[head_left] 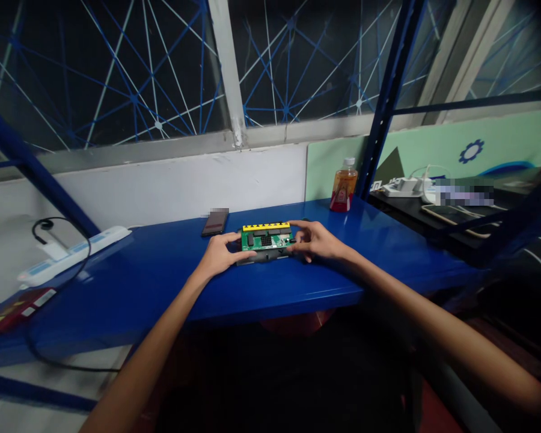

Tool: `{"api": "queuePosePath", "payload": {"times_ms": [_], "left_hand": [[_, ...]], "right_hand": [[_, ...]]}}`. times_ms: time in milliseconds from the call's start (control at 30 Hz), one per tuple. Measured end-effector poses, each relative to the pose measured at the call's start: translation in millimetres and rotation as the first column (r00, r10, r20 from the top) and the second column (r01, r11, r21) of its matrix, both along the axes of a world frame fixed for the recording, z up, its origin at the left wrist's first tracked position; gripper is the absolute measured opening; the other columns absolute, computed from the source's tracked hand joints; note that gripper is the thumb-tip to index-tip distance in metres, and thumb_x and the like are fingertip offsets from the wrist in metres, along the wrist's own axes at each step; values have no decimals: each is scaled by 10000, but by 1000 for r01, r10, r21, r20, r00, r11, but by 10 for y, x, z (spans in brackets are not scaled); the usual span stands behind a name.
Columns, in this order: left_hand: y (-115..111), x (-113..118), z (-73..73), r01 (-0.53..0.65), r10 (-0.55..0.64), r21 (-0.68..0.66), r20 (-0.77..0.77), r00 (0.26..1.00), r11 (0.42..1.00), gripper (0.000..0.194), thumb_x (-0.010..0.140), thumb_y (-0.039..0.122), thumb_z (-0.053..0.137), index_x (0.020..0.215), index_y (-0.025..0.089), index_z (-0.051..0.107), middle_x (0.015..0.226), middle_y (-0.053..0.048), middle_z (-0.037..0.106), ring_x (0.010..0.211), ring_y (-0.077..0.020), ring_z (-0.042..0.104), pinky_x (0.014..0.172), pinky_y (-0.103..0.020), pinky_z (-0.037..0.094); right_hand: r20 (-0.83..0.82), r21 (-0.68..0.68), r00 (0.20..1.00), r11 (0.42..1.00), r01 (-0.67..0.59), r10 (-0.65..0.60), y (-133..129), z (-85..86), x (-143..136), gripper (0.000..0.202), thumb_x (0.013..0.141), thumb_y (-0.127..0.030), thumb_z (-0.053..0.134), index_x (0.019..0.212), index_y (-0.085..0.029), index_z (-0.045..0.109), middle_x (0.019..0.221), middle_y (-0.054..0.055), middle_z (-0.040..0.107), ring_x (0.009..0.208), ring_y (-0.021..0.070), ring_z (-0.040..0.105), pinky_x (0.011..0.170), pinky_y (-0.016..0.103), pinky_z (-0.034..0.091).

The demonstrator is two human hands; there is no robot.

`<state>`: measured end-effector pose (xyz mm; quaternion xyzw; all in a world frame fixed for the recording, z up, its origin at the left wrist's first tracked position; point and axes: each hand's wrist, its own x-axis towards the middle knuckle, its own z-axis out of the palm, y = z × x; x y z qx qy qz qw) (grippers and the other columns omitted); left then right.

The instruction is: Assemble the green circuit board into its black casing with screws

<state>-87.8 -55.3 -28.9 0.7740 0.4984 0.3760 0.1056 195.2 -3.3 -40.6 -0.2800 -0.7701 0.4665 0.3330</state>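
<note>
A green circuit board (277, 241) with a yellow-and-black strip along its far edge is held at both ends, low over the blue table. My left hand (219, 254) grips the left end, thumb along the near side and fingers on the far side. At the right end my right hand (318, 239) pinches the board, its index finger reaching the yellow strip. Beneath and in front of the board shows a dark grey base (267, 257); I cannot tell whether the two are joined.
The blue table (162, 288) carries a phone (215, 222) behind the board and a bottle of reddish drink (344, 186) at the back right. A white power strip (74, 255) with a black cable and a red box (20, 310) lie left. Blue metal posts (383, 102) stand at the sides.
</note>
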Motion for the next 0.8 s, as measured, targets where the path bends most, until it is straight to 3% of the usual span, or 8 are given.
{"api": "queuePosePath", "payload": {"times_ms": [167, 433, 600, 800], "left_hand": [[38, -19, -40, 0, 0, 46, 5, 1000, 999, 664, 661, 391, 781, 1263, 193, 581, 1111, -108, 684, 946, -260, 638, 819, -394, 511], [24, -17, -4, 15, -15, 86, -3, 1000, 996, 639, 650, 410, 791, 1221, 216, 579, 1070, -84, 658, 925, -227, 600, 808, -348, 491], [16, -7, 4, 34, -33, 105, -7, 999, 994, 573, 674, 424, 774, 1172, 199, 600, 842, -23, 633, 802, -190, 593, 815, -345, 472], [27, -23, -36, 37, -31, 92, -70, 997, 995, 662, 667, 427, 780, 1255, 195, 582, 939, -50, 614, 805, -189, 563, 780, -338, 478]], "right_hand": [[-16, 3, 1000, 1000, -6, 6, -1, -3, -10, 849, 705, -324, 764, 1424, -116, 364, 622, -35, 616, 393, 114, 552, 396, 245, 425], [-23, -26, 999, 999, -38, 37, -30, 25, -4, 867, 740, -298, 726, 1463, -101, 290, 685, 12, 667, 443, 141, 605, 404, 259, 452], [-69, -73, 995, 994, -81, 76, -28, 10, -19, 864, 754, -287, 717, 1465, -99, 265, 727, 47, 691, 549, 189, 673, 460, 280, 511], [-87, -80, 994, 994, -75, 68, -2, 1, -25, 847, 735, -293, 744, 1435, -74, 320, 715, 64, 704, 658, 214, 683, 563, 318, 558]]}}
